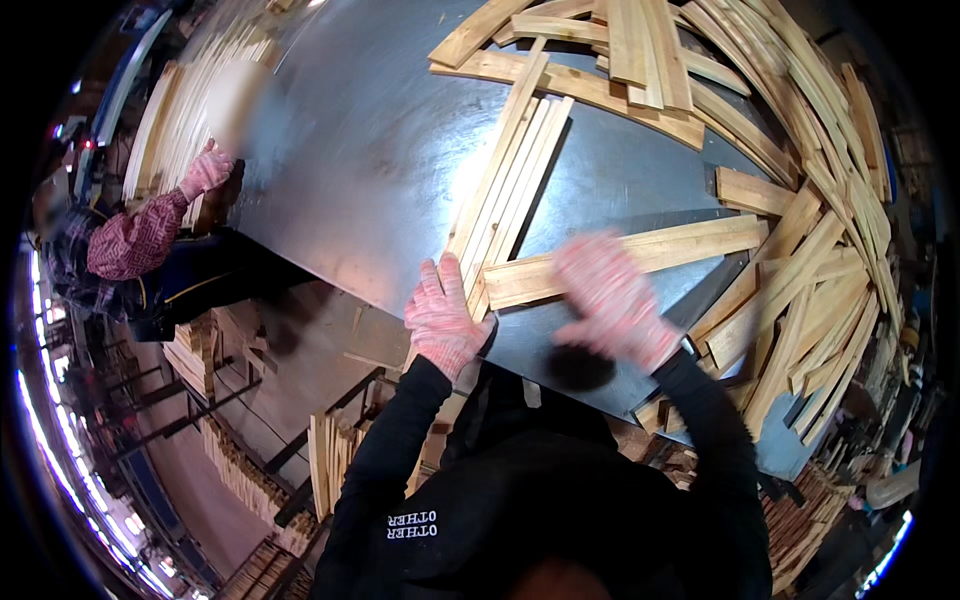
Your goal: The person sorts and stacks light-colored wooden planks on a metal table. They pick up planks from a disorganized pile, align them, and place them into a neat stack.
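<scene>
My left hand [446, 318], in a pink-and-white knitted glove, lies with its fingers stretched along the near ends of several narrow wooden strips [515, 180]. The strips lie side by side on the metal tabletop [370, 150]. My right hand [612, 300], gloved alike and blurred by motion, is over a wider wooden board [690, 243]. Its thumb stands apart from the fingers, and I see nothing held in it. Part of the board is hidden behind this hand; its left end meets the strips close to my left hand.
Curved wooden slats [580, 90] lie across the table's far side. A heap of boards [800, 290] covers the right side. At the left, a co-worker's gloved hand [207, 170] is beside a stack of strips [165, 130]. More wood [240, 470] is stacked below the table edge.
</scene>
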`<state>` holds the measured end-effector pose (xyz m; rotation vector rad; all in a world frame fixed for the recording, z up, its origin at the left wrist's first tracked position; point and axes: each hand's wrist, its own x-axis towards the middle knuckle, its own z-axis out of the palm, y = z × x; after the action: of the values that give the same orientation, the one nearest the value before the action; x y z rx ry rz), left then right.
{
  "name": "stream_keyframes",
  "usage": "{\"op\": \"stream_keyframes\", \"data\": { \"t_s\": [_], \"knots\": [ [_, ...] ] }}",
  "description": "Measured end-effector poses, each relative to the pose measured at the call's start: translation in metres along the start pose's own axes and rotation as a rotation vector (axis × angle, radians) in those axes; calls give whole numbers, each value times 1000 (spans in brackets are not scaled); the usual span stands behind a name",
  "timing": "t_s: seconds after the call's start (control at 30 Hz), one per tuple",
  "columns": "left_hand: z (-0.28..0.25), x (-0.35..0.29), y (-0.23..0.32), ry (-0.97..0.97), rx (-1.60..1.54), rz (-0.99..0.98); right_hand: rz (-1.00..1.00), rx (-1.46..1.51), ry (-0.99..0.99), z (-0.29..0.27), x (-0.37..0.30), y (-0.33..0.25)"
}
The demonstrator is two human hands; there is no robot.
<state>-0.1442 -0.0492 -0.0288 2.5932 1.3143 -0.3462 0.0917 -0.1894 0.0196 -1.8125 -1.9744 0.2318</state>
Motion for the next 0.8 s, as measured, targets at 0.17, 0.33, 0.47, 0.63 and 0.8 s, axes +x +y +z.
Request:
{"op": "stream_keyframes", "data": {
  "t_s": [0.17, 0.33, 0.47, 0.63, 0.8],
  "knots": [
    [-16, 9, 3, -18, -71, 8, 374, -399, -425, -10, -7, 114],
    [-11, 2, -6, 10, -100, -18, 913, 783, 427, -113, 96, 92],
    [-21, 0, -6, 24, -296, -57, 1050, 333, -15, -30, 70, 107],
    [-27, -10, 8, -28, -75, 3, 1126, 515, -92, 83, 91, -10],
    [-12, -4, 4, -14, -38, -48, 1140, 1158, -92, 86, 77, -10]
  ]
}}
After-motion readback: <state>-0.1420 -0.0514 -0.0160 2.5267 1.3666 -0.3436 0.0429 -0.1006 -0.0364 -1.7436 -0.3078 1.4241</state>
